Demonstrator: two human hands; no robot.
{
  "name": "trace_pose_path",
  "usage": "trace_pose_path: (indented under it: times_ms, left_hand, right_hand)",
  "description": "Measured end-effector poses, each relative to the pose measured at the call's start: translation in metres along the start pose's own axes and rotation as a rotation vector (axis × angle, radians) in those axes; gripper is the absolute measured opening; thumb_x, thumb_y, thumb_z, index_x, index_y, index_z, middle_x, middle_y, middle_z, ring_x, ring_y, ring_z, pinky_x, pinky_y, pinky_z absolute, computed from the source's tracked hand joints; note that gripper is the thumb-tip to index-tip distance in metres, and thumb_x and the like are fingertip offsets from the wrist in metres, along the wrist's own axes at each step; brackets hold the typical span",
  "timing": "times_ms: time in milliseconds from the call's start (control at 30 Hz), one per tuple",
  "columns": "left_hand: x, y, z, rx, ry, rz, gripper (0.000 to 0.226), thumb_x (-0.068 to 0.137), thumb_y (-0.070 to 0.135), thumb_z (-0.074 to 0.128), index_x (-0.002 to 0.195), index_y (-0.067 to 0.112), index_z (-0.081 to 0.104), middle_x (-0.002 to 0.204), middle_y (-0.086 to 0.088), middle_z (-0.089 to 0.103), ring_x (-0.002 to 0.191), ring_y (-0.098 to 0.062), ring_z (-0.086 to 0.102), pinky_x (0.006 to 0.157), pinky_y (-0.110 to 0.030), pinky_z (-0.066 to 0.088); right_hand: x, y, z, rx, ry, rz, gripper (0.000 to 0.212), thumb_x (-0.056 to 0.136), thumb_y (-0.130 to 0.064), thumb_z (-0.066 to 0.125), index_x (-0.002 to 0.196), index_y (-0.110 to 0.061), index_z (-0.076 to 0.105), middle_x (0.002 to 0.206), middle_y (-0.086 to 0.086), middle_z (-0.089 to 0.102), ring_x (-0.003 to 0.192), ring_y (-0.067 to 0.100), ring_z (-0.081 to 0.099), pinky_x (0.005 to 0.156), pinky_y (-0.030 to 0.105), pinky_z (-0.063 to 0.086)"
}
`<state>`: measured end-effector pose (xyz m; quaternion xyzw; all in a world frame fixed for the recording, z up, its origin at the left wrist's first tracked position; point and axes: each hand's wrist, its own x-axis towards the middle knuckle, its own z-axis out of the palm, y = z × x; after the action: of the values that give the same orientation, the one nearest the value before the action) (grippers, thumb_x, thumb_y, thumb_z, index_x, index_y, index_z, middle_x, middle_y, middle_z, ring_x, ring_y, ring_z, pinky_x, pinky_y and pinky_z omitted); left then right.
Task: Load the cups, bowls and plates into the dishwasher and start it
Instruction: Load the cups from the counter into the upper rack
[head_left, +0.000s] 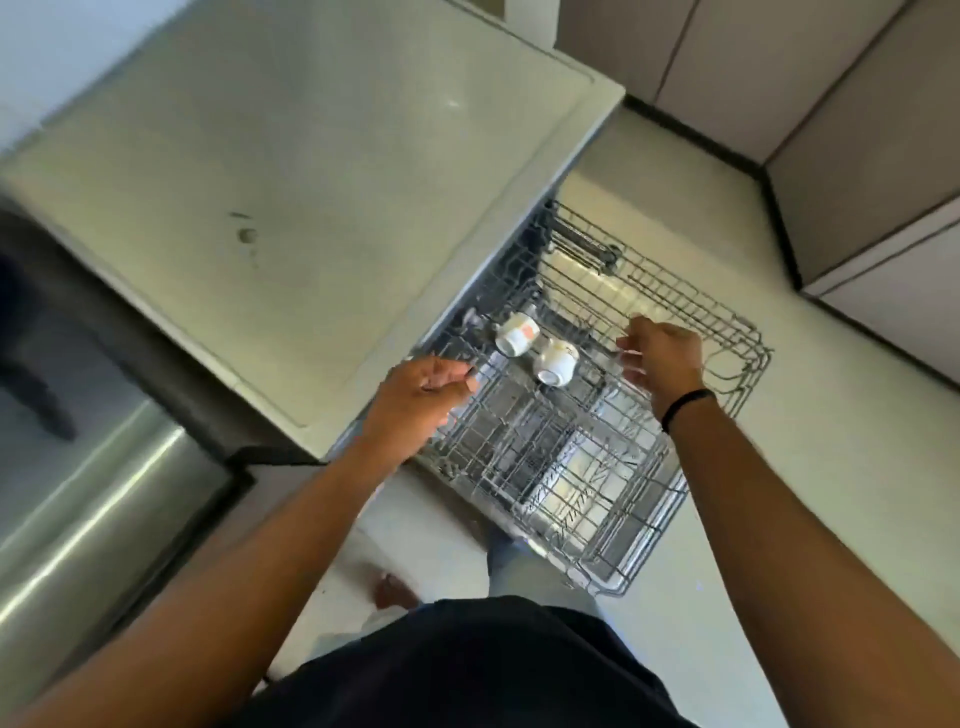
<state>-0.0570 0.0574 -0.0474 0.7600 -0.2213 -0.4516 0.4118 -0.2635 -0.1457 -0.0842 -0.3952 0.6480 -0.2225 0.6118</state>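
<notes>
Appliance front (104, 493): a brushed-metal face at the far left, beside the counter; it takes no part in this step.
Counter (291, 171): a pale worktop above the dishwasher, with a small dark smudge; no dishes show on it.
Left hand (415, 400): fingers curled over the left rim wire of the upper rack, gripping it. Judged purpose: to steady or slide the rack on its runner.
Upper rack (691, 312): a grey wire basket pulled out from under the counter and hanging over the floor, so that its tines are reachable from above.
Cup with orange mark (517, 335): white, lying tilted on its side toward the far left of the rack, mouth turned partly down, probably so water drains off.
Second cup (556, 362): white, just beside the first and apparently touching it, also tipped over.
Lower rack (576, 499): visible through the upper wires; it appears to hold no plates or bowls, though blur limits certainty.
Right hand (662, 358): fingers bent down onto the rack wires right of the cups; whether they clasp a wire or a small object cannot be told. A dark band circles the wrist.
Cabinets (857, 156): plain doors along the far right wall.
Progress: two cups loaded; bowls and plates are not in view, so loading looks early.
</notes>
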Motion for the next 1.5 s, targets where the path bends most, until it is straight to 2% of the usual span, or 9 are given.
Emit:
trace_pose_path:
  times_ms: [167, 300, 433, 733, 933, 1033, 1200, 1400, 1500]
  left_hand:
    - [-0.058, -0.008, -0.095, -0.231, 0.209, 0.061, 0.016, 0.083, 0.010, 0.081, 0.092, 0.021, 0.073, 0.079, 0.006, 0.073, 0.079, -0.020, 0.068, 0.071, -0.031, 0.054]
    - [-0.120, -0.048, -0.179, -0.284, 0.395, 0.120, 0.009, 0.092, 0.014, 0.072, 0.096, 0.023, 0.071, 0.083, 0.001, 0.072, 0.080, -0.017, 0.067, 0.069, -0.027, 0.053]
    - [-0.188, -0.108, -0.248, -0.341, 0.647, 0.129, 0.008, 0.094, 0.016, 0.070, 0.099, 0.021, 0.070, 0.086, 0.000, 0.072, 0.081, -0.019, 0.068, 0.072, -0.037, 0.055]
    - [-0.297, -0.205, -0.340, -0.543, 1.117, 0.062, 0.015, 0.095, 0.021, 0.069, 0.109, 0.020, 0.069, 0.096, -0.003, 0.073, 0.092, -0.021, 0.071, 0.072, -0.030, 0.057]
    - [-0.325, -0.240, -0.370, -0.517, 1.367, -0.055, 0.018, 0.091, 0.025, 0.072, 0.109, 0.026, 0.071, 0.101, 0.004, 0.073, 0.096, -0.015, 0.070, 0.089, -0.047, 0.059]
    - [-0.320, -0.232, -0.385, -0.423, 1.373, -0.071, 0.025, 0.089, 0.024, 0.075, 0.114, 0.026, 0.069, 0.106, 0.010, 0.071, 0.099, -0.005, 0.067, 0.092, -0.038, 0.057]
    - [-0.301, -0.201, -0.411, -0.353, 1.134, -0.135, 0.050, 0.088, 0.033, 0.076, 0.133, 0.028, 0.057, 0.125, 0.010, 0.058, 0.112, -0.012, 0.060, 0.098, -0.034, 0.051]
    - [-0.258, -0.188, -0.437, -0.351, 1.204, -0.195, 0.058, 0.086, 0.030, 0.077, 0.138, 0.021, 0.053, 0.125, 0.006, 0.057, 0.120, -0.012, 0.054, 0.097, -0.029, 0.044]
    - [-0.243, -0.187, -0.445, -0.374, 1.208, -0.275, 0.068, 0.087, 0.029, 0.074, 0.147, 0.019, 0.045, 0.140, -0.003, 0.055, 0.128, -0.018, 0.052, 0.104, -0.036, 0.044]
  right_hand:
    - [-0.081, -0.031, 0.055, 0.007, -0.087, -0.170, 0.016, 0.093, -0.027, 0.066, 0.094, -0.011, 0.068, 0.086, 0.008, 0.071, 0.068, 0.018, 0.060, 0.060, 0.028, 0.049]
    - [-0.157, -0.029, 0.125, -0.119, -0.274, -0.302, 0.014, 0.095, -0.022, 0.065, 0.096, -0.008, 0.070, 0.083, 0.006, 0.072, 0.070, 0.016, 0.063, 0.060, 0.029, 0.050]
    - [-0.228, -0.010, 0.208, -0.268, -0.464, -0.357, 0.018, 0.095, -0.026, 0.066, 0.101, -0.009, 0.069, 0.090, 0.008, 0.073, 0.076, 0.018, 0.064, 0.070, 0.031, 0.050]
    - [-0.359, 0.056, 0.364, -0.659, -0.848, -0.528, 0.016, 0.095, -0.026, 0.066, 0.086, -0.014, 0.069, 0.093, 0.011, 0.075, 0.083, 0.021, 0.064, 0.072, 0.034, 0.049]
    - [-0.411, 0.071, 0.446, -0.785, -1.049, -0.602, 0.019, 0.095, -0.030, 0.067, 0.095, -0.012, 0.072, 0.097, 0.013, 0.073, 0.084, 0.018, 0.064, 0.068, 0.031, 0.051]
    - [-0.428, 0.078, 0.489, -0.809, -1.133, -0.580, 0.016, 0.095, -0.031, 0.067, 0.100, -0.016, 0.071, 0.096, 0.006, 0.071, 0.086, 0.019, 0.064, 0.072, 0.032, 0.053]
    - [-0.446, 0.097, 0.551, -0.798, -1.196, -0.511, 0.017, 0.097, -0.031, 0.064, 0.108, -0.019, 0.066, 0.099, 0.004, 0.068, 0.084, 0.017, 0.064, 0.075, 0.036, 0.056]
    - [-0.449, 0.112, 0.591, -0.880, -1.227, -0.440, 0.025, 0.098, -0.035, 0.062, 0.117, -0.020, 0.060, 0.108, 0.004, 0.067, 0.084, 0.018, 0.064, 0.068, 0.035, 0.056]
    - [-0.449, 0.113, 0.600, -0.915, -1.254, -0.436, 0.028, 0.098, -0.031, 0.062, 0.121, -0.016, 0.062, 0.111, 0.007, 0.068, 0.084, 0.017, 0.065, 0.067, 0.033, 0.058]
